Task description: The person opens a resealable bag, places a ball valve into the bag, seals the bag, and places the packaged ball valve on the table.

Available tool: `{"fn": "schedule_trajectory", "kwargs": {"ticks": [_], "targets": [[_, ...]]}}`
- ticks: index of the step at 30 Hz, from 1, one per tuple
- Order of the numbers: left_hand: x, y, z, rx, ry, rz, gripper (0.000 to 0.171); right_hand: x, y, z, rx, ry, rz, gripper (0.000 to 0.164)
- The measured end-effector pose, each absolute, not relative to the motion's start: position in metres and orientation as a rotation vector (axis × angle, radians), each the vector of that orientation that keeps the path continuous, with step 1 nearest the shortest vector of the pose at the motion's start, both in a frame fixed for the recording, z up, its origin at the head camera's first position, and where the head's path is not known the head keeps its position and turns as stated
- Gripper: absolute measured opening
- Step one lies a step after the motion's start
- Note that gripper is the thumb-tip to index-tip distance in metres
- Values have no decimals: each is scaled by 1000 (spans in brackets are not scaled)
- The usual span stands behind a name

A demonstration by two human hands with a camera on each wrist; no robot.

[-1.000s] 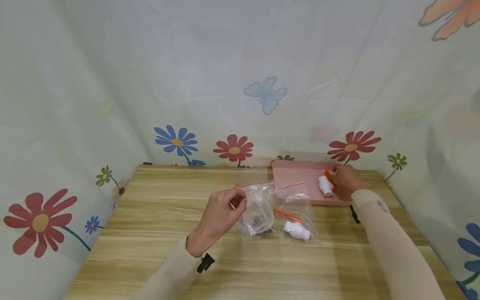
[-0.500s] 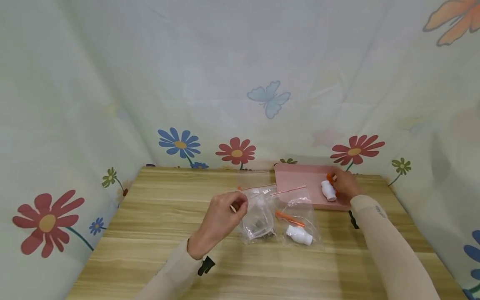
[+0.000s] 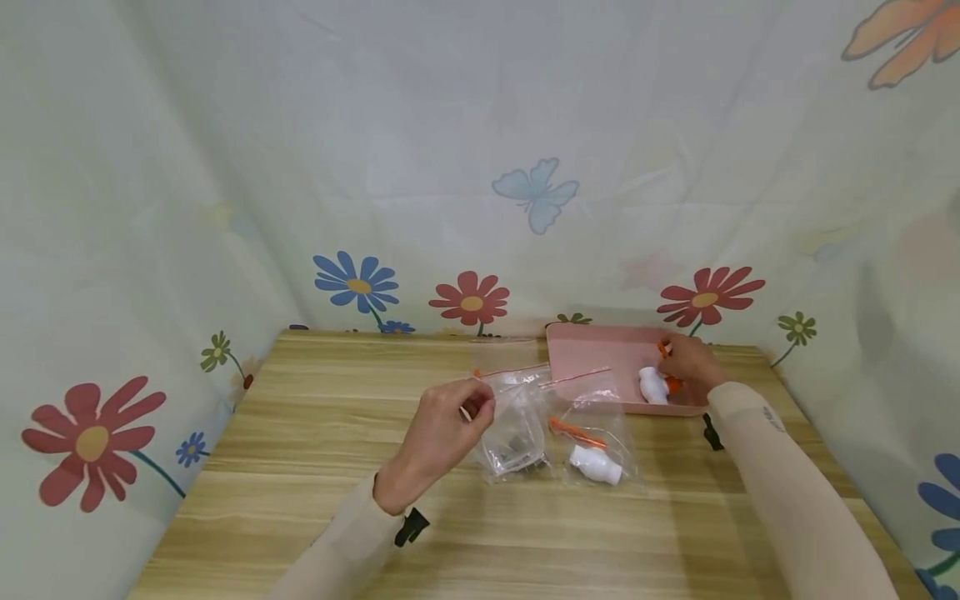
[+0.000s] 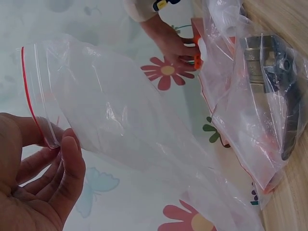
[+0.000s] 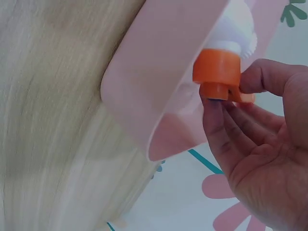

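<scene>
My left hand point(image 3: 438, 429) pinches the red-striped zip edge of a clear zip-lock bag point(image 4: 115, 101) between thumb and fingers. The bag hangs slack, and I see nothing inside it. Over the pink tray point(image 3: 588, 350), my right hand point(image 3: 693, 362) grips a white plastic ball valve point(image 3: 652, 386) by its orange handle point(image 5: 217, 67). The right wrist view shows thumb and fingers around that handle, with the white body partly behind the tray wall. A second white ball valve point(image 3: 595, 464) with an orange handle lies in a bag between my hands.
Close to the held bag lies another clear bag with a brass valve point(image 4: 257, 62) that has a dark handle. The wooden table point(image 3: 337, 400) ends at a flower-printed curtain point(image 3: 420, 167). The tray's low walls stand around the right hand's work.
The ball valve has turned in my right hand, so its orange handle now points more toward the right. My left hand has stayed in place on the bag.
</scene>
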State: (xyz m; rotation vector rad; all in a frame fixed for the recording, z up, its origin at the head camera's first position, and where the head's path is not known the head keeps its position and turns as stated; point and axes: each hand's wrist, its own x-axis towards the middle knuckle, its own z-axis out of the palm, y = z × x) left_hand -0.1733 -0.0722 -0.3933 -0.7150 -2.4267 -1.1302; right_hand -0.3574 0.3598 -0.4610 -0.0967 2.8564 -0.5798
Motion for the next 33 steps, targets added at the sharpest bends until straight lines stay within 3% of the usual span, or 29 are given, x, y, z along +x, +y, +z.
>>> {"fn": "schedule_trajectory", "kwargs": {"ticks": [18,27,33], "targets": [[-169,-74,-391,-730,-2399,-1172,4,-337,350,-422,-314,2841,-804,40],[-171,-76,-390,-714,-2354,-1210,4,-324,344,-397,-488,2880,-790,21],[-174,-76,-388,-672,-2400,-1209,5,-311,335,-366,-530,3001,-751,24]]}}
